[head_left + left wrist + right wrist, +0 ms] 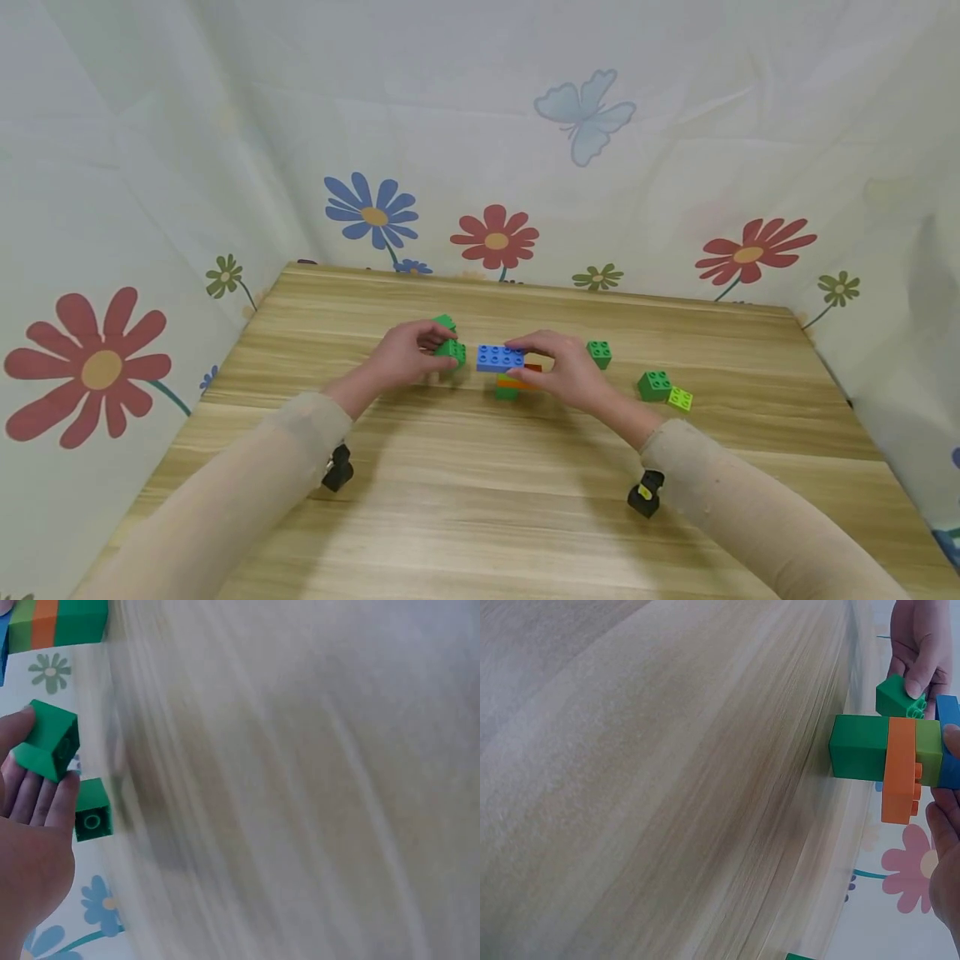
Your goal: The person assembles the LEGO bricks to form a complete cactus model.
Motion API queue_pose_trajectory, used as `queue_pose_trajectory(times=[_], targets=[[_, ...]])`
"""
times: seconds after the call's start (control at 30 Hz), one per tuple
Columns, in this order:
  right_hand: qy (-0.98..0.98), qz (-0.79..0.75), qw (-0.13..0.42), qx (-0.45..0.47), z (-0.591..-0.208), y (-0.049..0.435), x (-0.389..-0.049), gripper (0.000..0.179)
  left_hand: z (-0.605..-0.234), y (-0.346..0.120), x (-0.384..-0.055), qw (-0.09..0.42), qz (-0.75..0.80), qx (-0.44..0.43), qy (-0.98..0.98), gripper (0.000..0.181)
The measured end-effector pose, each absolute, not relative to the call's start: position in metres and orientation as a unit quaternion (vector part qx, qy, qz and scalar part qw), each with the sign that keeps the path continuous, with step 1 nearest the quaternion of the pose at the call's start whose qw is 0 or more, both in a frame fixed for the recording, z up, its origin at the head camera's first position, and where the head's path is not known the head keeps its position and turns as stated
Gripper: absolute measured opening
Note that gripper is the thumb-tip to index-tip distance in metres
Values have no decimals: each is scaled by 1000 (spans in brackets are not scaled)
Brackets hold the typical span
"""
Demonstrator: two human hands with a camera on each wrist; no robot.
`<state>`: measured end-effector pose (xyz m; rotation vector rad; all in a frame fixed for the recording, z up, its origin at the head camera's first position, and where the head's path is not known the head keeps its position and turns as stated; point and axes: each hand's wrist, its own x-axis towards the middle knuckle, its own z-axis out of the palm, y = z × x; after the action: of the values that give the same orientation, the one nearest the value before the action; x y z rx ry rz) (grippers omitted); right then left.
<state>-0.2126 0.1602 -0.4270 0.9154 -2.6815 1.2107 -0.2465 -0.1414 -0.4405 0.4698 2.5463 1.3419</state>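
My left hand pinches a green toy building brick between thumb and fingers. It is just left of a small stack of bricks. A second green brick stands on the table close beyond that hand. My right hand grips the long blue brick at the top of the stack by its right end. Under the blue one come a lime green brick, an orange brick that juts out to the right, and a green brick at the bottom.
To the right of my right hand, a green brick lies on the wooden table. Farther right a larger green brick sits beside a flat lime brick. A flower-printed white curtain hangs behind the table and along its sides.
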Motion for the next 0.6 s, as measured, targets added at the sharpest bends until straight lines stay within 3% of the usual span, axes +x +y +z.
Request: queue_pose_trajectory(times=[0.6], targets=[[-874,388,19,291,-424,159,-210,40,-457,-139,-236,109,484,152,855,40]])
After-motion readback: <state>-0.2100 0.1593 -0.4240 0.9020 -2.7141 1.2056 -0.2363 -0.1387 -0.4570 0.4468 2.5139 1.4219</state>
